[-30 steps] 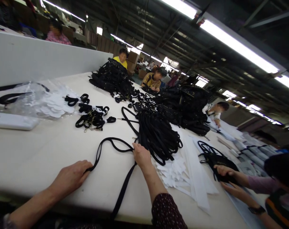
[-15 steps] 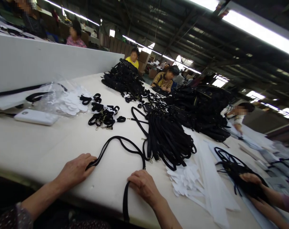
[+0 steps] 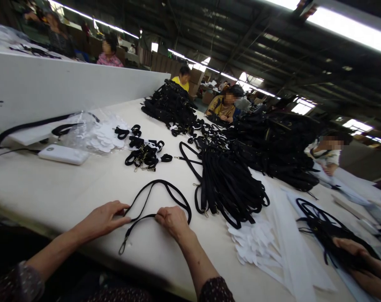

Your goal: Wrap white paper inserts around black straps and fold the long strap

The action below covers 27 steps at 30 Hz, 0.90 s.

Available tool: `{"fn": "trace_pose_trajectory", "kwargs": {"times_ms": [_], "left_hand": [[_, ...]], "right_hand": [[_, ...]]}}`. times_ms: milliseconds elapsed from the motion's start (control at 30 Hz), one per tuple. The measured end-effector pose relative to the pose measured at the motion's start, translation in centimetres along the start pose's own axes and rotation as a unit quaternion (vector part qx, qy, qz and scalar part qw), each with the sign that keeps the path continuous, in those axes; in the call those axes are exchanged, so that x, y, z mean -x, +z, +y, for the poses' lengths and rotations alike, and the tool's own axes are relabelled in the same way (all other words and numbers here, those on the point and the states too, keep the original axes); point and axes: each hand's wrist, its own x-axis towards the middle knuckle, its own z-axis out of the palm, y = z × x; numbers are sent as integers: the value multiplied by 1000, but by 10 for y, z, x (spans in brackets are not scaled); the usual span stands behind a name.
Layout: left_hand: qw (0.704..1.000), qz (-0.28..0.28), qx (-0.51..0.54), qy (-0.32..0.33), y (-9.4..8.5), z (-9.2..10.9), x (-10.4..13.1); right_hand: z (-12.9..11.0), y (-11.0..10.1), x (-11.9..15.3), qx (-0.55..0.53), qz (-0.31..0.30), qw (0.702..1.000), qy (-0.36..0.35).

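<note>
White table (image 3: 67,188): left hand (image 3: 104,219), right hand (image 3: 174,220) each pinch black strap (image 3: 165,188); fingertips partly hidden, grip closed.

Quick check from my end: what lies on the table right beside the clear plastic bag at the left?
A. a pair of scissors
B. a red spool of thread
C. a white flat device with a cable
C: a white flat device lies on the table against the clear plastic bag, a thin cable running off its left end.
</note>
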Motion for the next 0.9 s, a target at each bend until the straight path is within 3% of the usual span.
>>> {"fn": "trace_pose_trajectory", "kwargs": {"times_ms": [400,767,900], "left_hand": [[984,20,-178,13,16,27,11],[986,73,-150,16,30,12,5],[987,78,-138,12,26,-11,2]], "right_hand": [[-7,-4,-11,32,2,999,-2],[-9,11,-9,48,36,996,-65],[3,11,9,51,45,994,-83]]}}
